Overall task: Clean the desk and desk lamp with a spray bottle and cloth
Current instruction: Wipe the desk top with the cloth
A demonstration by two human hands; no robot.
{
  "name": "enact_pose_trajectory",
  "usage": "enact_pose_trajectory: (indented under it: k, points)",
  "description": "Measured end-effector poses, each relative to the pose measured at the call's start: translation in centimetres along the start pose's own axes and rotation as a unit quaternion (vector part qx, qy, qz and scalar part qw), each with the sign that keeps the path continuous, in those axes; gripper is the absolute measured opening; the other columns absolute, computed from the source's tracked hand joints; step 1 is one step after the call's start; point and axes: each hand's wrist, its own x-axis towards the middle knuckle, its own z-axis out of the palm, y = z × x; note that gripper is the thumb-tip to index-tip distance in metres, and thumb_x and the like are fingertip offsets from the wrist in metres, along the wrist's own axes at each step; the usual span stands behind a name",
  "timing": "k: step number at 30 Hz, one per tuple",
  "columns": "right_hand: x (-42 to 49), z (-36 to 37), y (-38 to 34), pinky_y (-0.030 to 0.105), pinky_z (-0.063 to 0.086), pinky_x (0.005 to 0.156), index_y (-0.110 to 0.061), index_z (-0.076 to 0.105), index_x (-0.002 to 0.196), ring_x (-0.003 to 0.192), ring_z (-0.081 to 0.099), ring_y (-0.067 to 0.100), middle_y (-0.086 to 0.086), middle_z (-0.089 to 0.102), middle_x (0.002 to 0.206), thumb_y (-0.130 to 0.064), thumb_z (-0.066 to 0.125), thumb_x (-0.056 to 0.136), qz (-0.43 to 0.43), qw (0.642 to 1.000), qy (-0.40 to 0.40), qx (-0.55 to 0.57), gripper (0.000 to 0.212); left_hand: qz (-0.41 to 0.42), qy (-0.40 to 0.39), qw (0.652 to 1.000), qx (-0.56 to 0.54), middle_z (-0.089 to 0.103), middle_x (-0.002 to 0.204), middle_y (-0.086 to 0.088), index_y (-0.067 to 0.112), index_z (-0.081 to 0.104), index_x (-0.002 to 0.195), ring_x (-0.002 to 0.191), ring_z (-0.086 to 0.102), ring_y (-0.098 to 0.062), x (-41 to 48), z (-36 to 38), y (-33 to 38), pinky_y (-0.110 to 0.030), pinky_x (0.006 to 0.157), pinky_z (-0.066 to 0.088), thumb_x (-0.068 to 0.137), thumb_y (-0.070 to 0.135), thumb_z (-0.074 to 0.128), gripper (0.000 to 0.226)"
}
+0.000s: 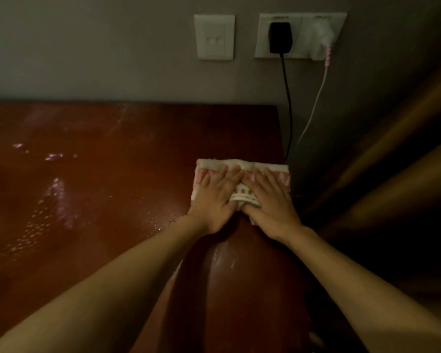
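Text check | nothing I can read anywhere | cloth [242, 165]: red-and-white pattern, no letters I can make out | socket plate [302, 36] on wall: small dark marks along top edge, too blurred to read

- I see through one camera, worn on the person's head.
- It looks forward and down onto the desk [112, 174].
- It is close. Both bare arms come in from the bottom of the frame. They meet just right of the middle, where the left hand [214, 200] and the right hand [270, 202] lie flat on the cloth [242, 165].
- The desk fills the lower left of the frame.
- The wall [87, 47] fills the top, with the wall sockets [301, 34] at the upper right.
- The lens is wide, so I get the desk's far edge and the wall together.
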Motion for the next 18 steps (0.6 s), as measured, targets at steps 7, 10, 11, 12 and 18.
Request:
enact_pose_trajectory:
  k: [7,10,11,12,18]
  points:
    - [-8.3,2.0,-1.5,0.028,-0.018,0.114,-0.041,0.001,0.148,0.141,-0.019,0.003,-0.010,-0.006,0.160,-0.065,0.010,0.075,-0.003,0.999,0.000,-0.053,0.078,0.009,0.023,1.000,0.001,-0.006,0.153,0.016,0.029,0.009,0.151,0.144,-0.012,-0.007,-7.9,2.4,3.2,-0.038,0.117,-0.014,0.081,0.057,0.001,0.076]
    - [-11.5,2.7,-2.5,0.027,-0.019,0.113,-0.038,0.008,0.150,0.145,-0.015,0.008,-0.010,-0.005,0.159,-0.062,0.013,0.076,-0.007,0.999,0.007,-0.042,0.078,0.005,0.016,1.000,0.000,-0.008,0.153,0.016,0.028,0.006,0.150,0.145,-0.014,-0.008,-11.0,3.0,4.4,-0.034,0.116,-0.018,0.082,0.057,0.002,0.075]
    - [-12.6,2.8,-2.8,0.027,-0.019,0.113,-0.037,0.008,0.150,0.145,-0.015,0.008,-0.011,-0.006,0.159,-0.062,0.013,0.076,-0.008,0.999,0.006,-0.038,0.078,0.002,0.013,1.000,0.001,-0.008,0.153,0.016,0.028,0.006,0.151,0.145,-0.014,-0.008,-12.1,3.3,4.8,-0.032,0.115,-0.019,0.082,0.056,0.002,0.074]
    - [-13.7,2.9,-3.2,0.028,-0.019,0.113,-0.037,0.006,0.149,0.144,-0.016,0.008,-0.012,-0.009,0.157,-0.061,0.012,0.076,-0.008,0.999,0.003,-0.037,0.077,0.000,0.012,1.000,0.001,-0.007,0.154,0.016,0.028,0.006,0.151,0.145,-0.014,-0.008,-13.2,3.5,5.3,-0.031,0.115,-0.020,0.083,0.055,0.004,0.073]
    - [-19.8,4.5,-4.7,0.031,-0.013,0.115,-0.035,0.015,0.150,0.144,-0.013,0.009,-0.008,-0.001,0.159,-0.056,0.022,0.082,-0.002,0.999,-0.004,-0.043,0.071,-0.015,-0.011,1.000,-0.008,-0.006,0.156,0.015,0.033,0.000,0.149,0.145,-0.017,-0.005,-19.2,4.9,7.5,-0.033,0.116,-0.019,0.086,0.056,0.006,0.067]
